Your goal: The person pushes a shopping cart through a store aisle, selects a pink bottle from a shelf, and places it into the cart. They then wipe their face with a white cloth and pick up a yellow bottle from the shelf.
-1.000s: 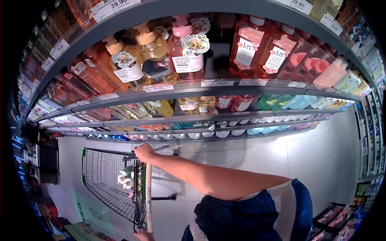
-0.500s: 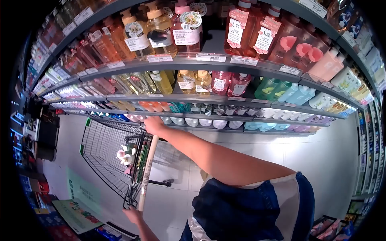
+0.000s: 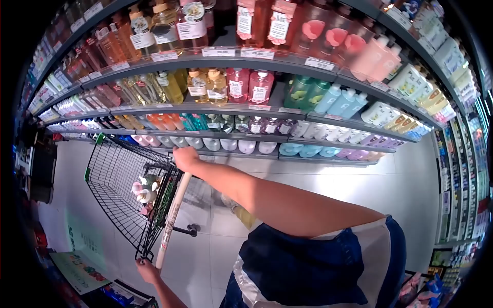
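Observation:
A wire shopping cart (image 3: 123,190) with green corners stands at the left, with several small bottles (image 3: 146,190) inside. Its pale handle bar (image 3: 173,220) runs between my two hands. My right hand (image 3: 186,158) is closed round the far end of the handle, its arm stretched across the view. Near the bottom, my left hand (image 3: 148,270) is closed on the near end of the cart's handle frame. A dark blue and white garment (image 3: 308,262) covers my body.
Long shelves (image 3: 205,56) of colourful pump bottles curve across the top and right. A green and white sign (image 3: 77,272) lies at lower left, beside more goods. Pale floor tiles (image 3: 308,185) show beneath the shelves.
The cart, both hands and the shelves have shifted left in view, the shelves also slightly up. A yellowish item has come into sight beneath my right arm.

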A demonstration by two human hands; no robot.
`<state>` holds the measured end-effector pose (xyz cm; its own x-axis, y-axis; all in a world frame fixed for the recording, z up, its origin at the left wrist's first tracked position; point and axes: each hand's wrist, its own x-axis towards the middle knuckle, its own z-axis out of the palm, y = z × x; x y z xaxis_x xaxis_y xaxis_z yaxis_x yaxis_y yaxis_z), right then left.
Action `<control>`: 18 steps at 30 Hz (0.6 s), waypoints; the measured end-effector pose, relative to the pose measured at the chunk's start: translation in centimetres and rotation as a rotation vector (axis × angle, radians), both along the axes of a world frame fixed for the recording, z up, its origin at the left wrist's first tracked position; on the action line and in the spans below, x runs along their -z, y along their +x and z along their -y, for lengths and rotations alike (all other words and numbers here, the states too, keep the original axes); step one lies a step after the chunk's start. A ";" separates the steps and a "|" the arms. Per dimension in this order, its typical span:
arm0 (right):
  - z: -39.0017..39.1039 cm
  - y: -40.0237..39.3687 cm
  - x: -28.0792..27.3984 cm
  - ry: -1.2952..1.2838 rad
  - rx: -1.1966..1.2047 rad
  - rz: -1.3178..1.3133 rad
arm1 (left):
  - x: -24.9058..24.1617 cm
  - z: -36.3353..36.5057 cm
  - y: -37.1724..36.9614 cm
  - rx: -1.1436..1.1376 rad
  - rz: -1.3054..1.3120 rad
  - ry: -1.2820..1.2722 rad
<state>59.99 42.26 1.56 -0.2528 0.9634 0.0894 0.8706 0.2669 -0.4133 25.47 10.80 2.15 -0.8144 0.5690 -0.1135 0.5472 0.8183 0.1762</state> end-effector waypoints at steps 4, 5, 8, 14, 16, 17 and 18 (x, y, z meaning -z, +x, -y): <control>1.7 1.6 1.2 0.025 -0.025 -0.012 | 1.1 2.1 0.2 0.062 -0.017 0.062; 2.2 2.0 1.3 0.058 -0.015 -0.025 | 1.0 2.4 0.7 0.059 -0.005 0.061; 2.7 3.5 1.3 0.039 -0.023 -0.011 | 0.5 3.1 2.6 0.044 0.006 0.049; 2.8 6.6 0.7 0.028 -0.032 -0.046 | 1.7 4.3 5.8 0.053 -0.062 0.073; 2.8 7.9 0.4 0.025 -0.043 -0.050 | 0.8 4.6 7.2 0.014 -0.019 0.015; 2.8 8.6 0.3 0.027 -0.047 -0.051 | 0.4 4.5 8.3 -0.005 0.006 -0.014; 2.6 9.1 0.5 -0.013 -0.027 -0.084 | 1.3 4.8 9.0 -0.024 -0.070 0.079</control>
